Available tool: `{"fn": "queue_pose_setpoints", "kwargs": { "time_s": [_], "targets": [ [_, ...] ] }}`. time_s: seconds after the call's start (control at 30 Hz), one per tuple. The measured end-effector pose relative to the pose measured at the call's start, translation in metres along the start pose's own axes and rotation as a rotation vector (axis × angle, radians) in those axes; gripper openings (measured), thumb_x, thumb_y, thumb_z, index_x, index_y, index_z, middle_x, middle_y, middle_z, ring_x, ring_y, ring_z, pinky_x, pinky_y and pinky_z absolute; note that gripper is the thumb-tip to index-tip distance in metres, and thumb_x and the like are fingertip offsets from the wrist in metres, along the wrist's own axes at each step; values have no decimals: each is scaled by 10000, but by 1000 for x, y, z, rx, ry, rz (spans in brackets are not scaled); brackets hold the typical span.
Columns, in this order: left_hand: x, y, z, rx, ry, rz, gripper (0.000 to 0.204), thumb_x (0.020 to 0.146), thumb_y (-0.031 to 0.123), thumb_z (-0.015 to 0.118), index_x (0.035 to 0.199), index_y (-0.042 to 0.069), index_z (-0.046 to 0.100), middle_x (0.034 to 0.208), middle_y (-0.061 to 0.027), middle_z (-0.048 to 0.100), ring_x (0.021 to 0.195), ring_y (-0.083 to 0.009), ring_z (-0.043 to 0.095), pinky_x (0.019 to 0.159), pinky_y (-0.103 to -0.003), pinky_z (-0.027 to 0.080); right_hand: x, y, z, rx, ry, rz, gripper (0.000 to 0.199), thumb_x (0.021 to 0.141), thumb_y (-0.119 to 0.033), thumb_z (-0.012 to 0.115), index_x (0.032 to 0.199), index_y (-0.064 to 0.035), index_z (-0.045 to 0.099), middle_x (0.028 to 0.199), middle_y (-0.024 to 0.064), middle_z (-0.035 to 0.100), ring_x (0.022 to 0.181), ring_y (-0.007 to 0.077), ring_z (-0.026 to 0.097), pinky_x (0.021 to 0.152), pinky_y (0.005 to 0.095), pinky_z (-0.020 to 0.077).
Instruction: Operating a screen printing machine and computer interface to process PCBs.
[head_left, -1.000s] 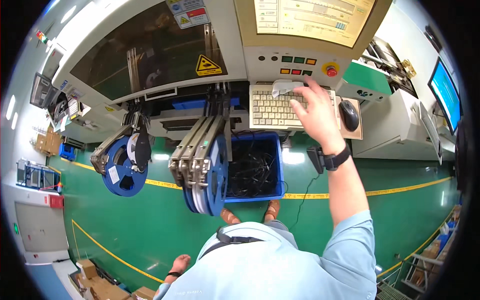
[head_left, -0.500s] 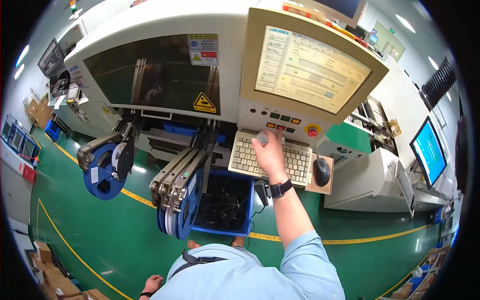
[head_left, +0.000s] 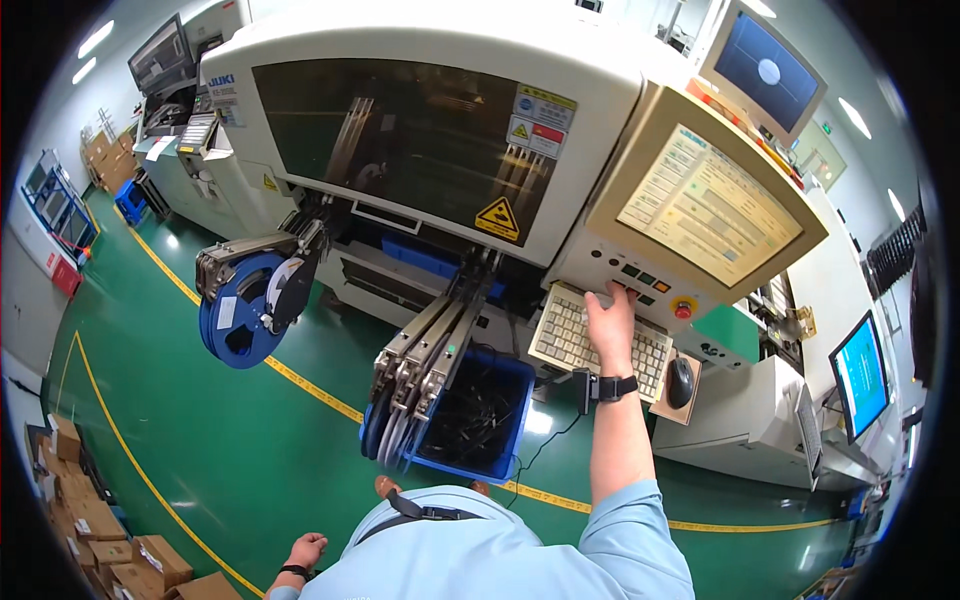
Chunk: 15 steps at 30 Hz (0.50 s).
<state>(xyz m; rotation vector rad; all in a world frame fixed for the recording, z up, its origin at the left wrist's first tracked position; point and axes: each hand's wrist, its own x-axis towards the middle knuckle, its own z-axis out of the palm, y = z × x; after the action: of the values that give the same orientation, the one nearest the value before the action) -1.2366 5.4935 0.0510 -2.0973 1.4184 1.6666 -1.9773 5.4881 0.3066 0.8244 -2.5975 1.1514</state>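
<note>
The row of small coloured push-buttons [head_left: 640, 276] sits on the pale control panel [head_left: 598, 243] below the machine's monitor [head_left: 712, 205], and the person's right hand [head_left: 612, 325] is up against it, fingertips at the lower buttons, thumb spread away to the left. I can't tell from here whether a button is actually being pushed in, since the fingers cover that spot. The palm is over the beige keyboard [head_left: 566, 328], hiding its middle keys. Just right of the buttons is a red emergency-stop knob [head_left: 683, 308] on a yellow collar; a black mouse [head_left: 681, 383] lies on a brown pad beside the keyboard. To the left stands the white placement machine [head_left: 430, 48], with metal tape feeders [head_left: 425, 350] jutting out of its front and a blue reel [head_left: 241, 310] hanging further left. Below the feeders, a blue crate [head_left: 522, 410] on the green floor [head_left: 300, 440] holds a tangle of black strips [head_left: 466, 415]. The left hand [head_left: 306, 550] hangs low, away from all this, fingers loosely curled; whether it holds anything I can't tell.
</note>
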Motion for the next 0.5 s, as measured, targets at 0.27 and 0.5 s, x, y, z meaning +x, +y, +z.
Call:
{"fn": "queue_pose_setpoints", "kwargs": {
  "time_s": [0.27,0.5],
  "targets": [
    [19,-12,-12,-16,-3,-2,231,889,178,673,1043,6,677,850,-38,676,710,-135,611,662,-289,513,8,44,31,426,40,65,372,914,-162,623,1237,10,553,1104,113,619,788,175,594,682,273,490],
    [24,-30,-16,-88,35,12,246,899,186,664,1062,2,674,872,-50,677,734,-137,617,666,-296,519,3,24,31,927,34,324,290,920,-100,592,1193,-6,554,1066,65,572,776,121,545,595,230,447]
  ]
}}
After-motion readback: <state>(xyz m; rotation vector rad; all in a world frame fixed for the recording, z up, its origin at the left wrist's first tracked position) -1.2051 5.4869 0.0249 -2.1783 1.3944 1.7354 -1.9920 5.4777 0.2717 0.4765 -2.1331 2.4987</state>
